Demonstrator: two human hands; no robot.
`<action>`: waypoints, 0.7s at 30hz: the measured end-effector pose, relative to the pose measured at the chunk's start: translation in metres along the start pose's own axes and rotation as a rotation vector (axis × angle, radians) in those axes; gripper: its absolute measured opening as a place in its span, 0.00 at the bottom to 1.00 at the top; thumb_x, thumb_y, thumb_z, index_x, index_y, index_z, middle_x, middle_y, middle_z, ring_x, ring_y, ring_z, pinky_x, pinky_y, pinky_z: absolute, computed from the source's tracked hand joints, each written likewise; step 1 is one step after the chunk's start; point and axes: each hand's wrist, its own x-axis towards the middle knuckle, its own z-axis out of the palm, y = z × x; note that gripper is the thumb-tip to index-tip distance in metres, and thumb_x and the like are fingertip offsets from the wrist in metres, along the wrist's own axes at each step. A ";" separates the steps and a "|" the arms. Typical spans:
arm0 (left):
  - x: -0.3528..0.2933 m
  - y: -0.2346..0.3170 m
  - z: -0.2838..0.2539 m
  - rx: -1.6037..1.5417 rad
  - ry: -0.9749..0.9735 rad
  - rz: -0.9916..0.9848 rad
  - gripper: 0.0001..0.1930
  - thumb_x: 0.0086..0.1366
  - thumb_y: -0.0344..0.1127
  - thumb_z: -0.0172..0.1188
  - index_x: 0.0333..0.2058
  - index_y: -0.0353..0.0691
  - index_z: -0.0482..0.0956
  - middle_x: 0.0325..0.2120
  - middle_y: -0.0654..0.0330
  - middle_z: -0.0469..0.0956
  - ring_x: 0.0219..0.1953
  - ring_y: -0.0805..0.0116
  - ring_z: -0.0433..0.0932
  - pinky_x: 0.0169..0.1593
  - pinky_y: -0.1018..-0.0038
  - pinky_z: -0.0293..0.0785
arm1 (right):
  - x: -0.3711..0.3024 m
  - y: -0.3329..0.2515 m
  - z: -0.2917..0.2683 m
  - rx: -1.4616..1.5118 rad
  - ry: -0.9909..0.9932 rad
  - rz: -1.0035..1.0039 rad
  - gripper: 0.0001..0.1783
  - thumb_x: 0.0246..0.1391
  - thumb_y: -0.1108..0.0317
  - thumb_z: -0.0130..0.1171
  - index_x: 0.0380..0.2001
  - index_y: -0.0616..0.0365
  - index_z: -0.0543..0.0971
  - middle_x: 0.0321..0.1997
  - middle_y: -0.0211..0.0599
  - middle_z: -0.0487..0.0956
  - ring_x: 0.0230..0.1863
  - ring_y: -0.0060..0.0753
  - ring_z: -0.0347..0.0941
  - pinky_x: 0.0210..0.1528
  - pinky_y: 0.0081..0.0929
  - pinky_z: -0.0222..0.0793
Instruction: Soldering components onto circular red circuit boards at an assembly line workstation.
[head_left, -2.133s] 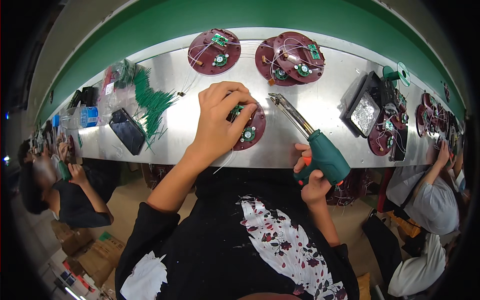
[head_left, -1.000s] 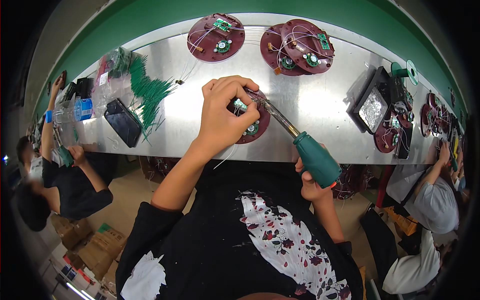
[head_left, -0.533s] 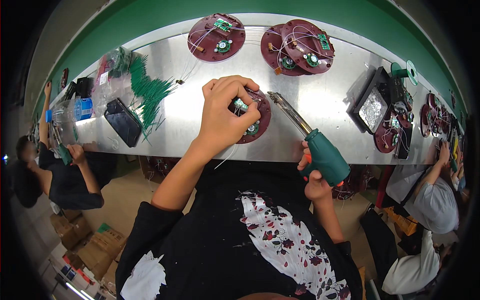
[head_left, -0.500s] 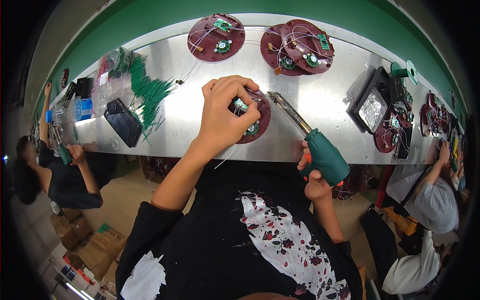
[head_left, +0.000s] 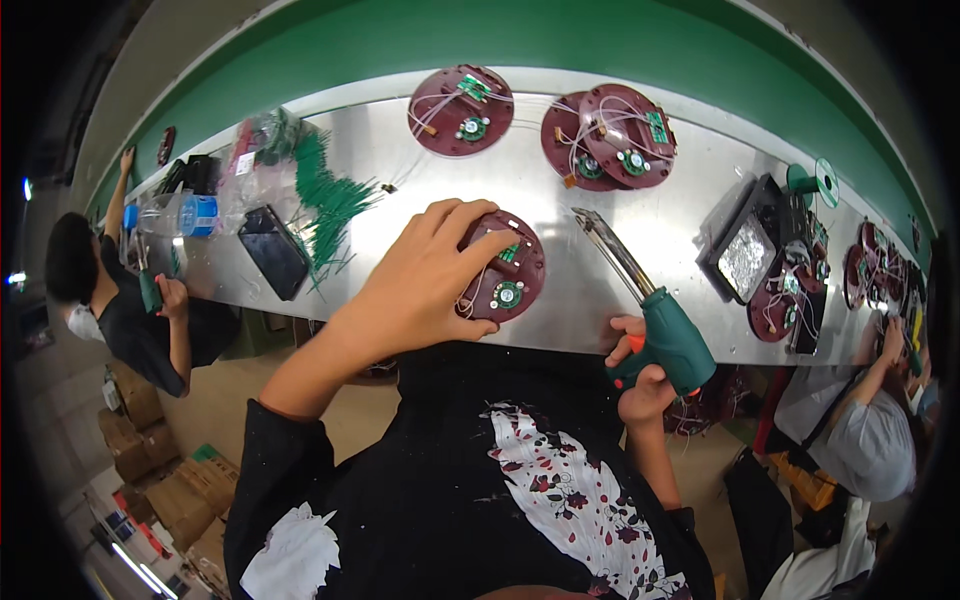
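A maroon round plastic disc [head_left: 528, 265] with a small green circuit board, a round green-rimmed part and thin white wires lies on the metal bench in front of me. My left hand [head_left: 415, 280] grips it from the left: the fingers reach over its far edge, one finger lies by the board, and the thumb is at the near edge. A green soldering gun [head_left: 680, 342] is held in my right hand [head_left: 640, 385], one finger by its orange trigger. Its metal tip points up and left, apart from the disc.
Behind are more wired maroon discs [head_left: 462, 110]. To the left lie green wires [head_left: 335, 205], a black phone-like slab [head_left: 273, 252] and a plastic bottle [head_left: 175, 215]. A black tray [head_left: 745, 245] and green solder spool [head_left: 826, 182] stand right. People work at both sides.
My left hand has gone from a pinch over the board to a wider grip round the disc's left side. The soldering gun stays in my right hand. The whole view has shifted slightly.
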 end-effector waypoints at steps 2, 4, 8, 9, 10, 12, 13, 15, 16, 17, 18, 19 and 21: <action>0.012 -0.007 -0.026 0.004 -0.092 0.050 0.41 0.46 0.47 0.79 0.59 0.40 0.74 0.61 0.46 0.70 0.62 0.43 0.70 0.64 0.56 0.68 | 0.001 -0.003 -0.001 0.016 -0.012 0.000 0.47 0.64 0.28 0.46 0.54 0.71 0.72 0.48 0.54 0.80 0.26 0.26 0.73 0.31 0.25 0.72; 0.034 -0.027 -0.041 0.053 0.118 -0.003 0.44 0.47 0.50 0.79 0.61 0.42 0.72 0.60 0.44 0.69 0.62 0.42 0.69 0.64 0.55 0.68 | 0.002 -0.007 -0.002 0.020 -0.010 0.027 0.47 0.64 0.28 0.46 0.53 0.71 0.72 0.47 0.54 0.81 0.26 0.26 0.73 0.32 0.25 0.72; 0.072 -0.051 -0.050 -0.137 0.599 -0.258 0.49 0.48 0.56 0.79 0.65 0.43 0.69 0.60 0.41 0.69 0.62 0.42 0.68 0.65 0.55 0.66 | 0.004 -0.010 0.005 0.054 0.069 -0.027 0.45 0.66 0.31 0.46 0.50 0.72 0.76 0.43 0.46 0.82 0.25 0.26 0.74 0.30 0.25 0.71; 0.079 -0.056 -0.049 -0.260 0.734 -0.360 0.50 0.48 0.57 0.79 0.66 0.42 0.68 0.60 0.41 0.69 0.62 0.42 0.68 0.65 0.55 0.66 | 0.005 -0.009 0.005 0.055 0.069 -0.036 0.45 0.66 0.31 0.46 0.50 0.72 0.76 0.43 0.46 0.82 0.25 0.26 0.74 0.30 0.25 0.71; 0.083 -0.064 -0.045 -0.259 0.738 -0.351 0.50 0.48 0.57 0.79 0.66 0.42 0.68 0.60 0.41 0.69 0.62 0.42 0.68 0.65 0.55 0.66 | 0.004 -0.007 0.004 0.071 0.069 -0.036 0.45 0.66 0.30 0.46 0.51 0.72 0.74 0.43 0.48 0.81 0.26 0.26 0.74 0.30 0.26 0.71; 0.082 -0.087 -0.027 0.018 0.575 -0.232 0.50 0.49 0.57 0.79 0.66 0.41 0.68 0.62 0.42 0.68 0.63 0.44 0.69 0.65 0.57 0.66 | 0.002 -0.005 0.003 0.100 0.066 -0.029 0.45 0.65 0.30 0.47 0.51 0.70 0.72 0.44 0.50 0.79 0.26 0.28 0.73 0.31 0.26 0.72; 0.081 -0.096 -0.017 0.154 0.490 -0.175 0.49 0.50 0.56 0.78 0.67 0.40 0.68 0.64 0.43 0.67 0.64 0.44 0.69 0.65 0.57 0.67 | 0.002 -0.006 0.003 0.100 0.067 -0.032 0.45 0.65 0.30 0.47 0.51 0.70 0.72 0.44 0.50 0.79 0.26 0.28 0.73 0.31 0.26 0.72; 0.081 -0.109 0.002 0.200 0.436 -0.137 0.50 0.49 0.56 0.79 0.67 0.40 0.67 0.63 0.43 0.67 0.64 0.44 0.68 0.66 0.57 0.66 | 0.003 -0.006 0.002 0.125 0.061 -0.019 0.44 0.66 0.30 0.47 0.51 0.70 0.72 0.42 0.49 0.78 0.27 0.28 0.74 0.31 0.26 0.72; 0.080 -0.115 0.008 0.246 0.379 -0.100 0.51 0.48 0.56 0.79 0.67 0.40 0.67 0.63 0.43 0.68 0.64 0.44 0.68 0.66 0.57 0.65 | 0.004 -0.006 0.002 0.139 0.056 -0.013 0.43 0.66 0.31 0.48 0.51 0.70 0.72 0.42 0.48 0.78 0.28 0.29 0.74 0.30 0.25 0.72; 0.081 -0.114 0.008 0.292 0.321 -0.063 0.52 0.47 0.56 0.79 0.68 0.40 0.66 0.62 0.43 0.68 0.64 0.44 0.67 0.67 0.57 0.64 | 0.005 -0.006 0.003 0.141 0.053 -0.014 0.43 0.66 0.31 0.48 0.51 0.70 0.72 0.42 0.48 0.78 0.28 0.29 0.74 0.30 0.25 0.72; 0.078 -0.114 0.006 0.295 0.321 -0.067 0.52 0.47 0.56 0.79 0.68 0.40 0.66 0.62 0.43 0.68 0.64 0.44 0.67 0.67 0.57 0.64 | 0.006 -0.007 0.002 0.131 0.049 -0.013 0.43 0.66 0.30 0.47 0.50 0.70 0.72 0.41 0.48 0.78 0.28 0.29 0.74 0.32 0.26 0.72; 0.074 -0.105 0.001 0.290 0.308 -0.104 0.53 0.46 0.56 0.79 0.68 0.39 0.66 0.62 0.42 0.67 0.63 0.42 0.66 0.67 0.55 0.63 | 0.005 -0.009 0.001 0.118 0.045 -0.007 0.44 0.66 0.30 0.47 0.50 0.70 0.72 0.41 0.47 0.78 0.28 0.29 0.75 0.33 0.27 0.72; 0.059 -0.083 -0.008 0.279 0.280 -0.185 0.56 0.42 0.57 0.79 0.68 0.38 0.65 0.61 0.39 0.66 0.63 0.40 0.64 0.67 0.50 0.61 | 0.004 -0.009 -0.001 0.105 0.031 0.006 0.44 0.66 0.30 0.46 0.49 0.70 0.72 0.40 0.47 0.78 0.29 0.29 0.75 0.34 0.28 0.73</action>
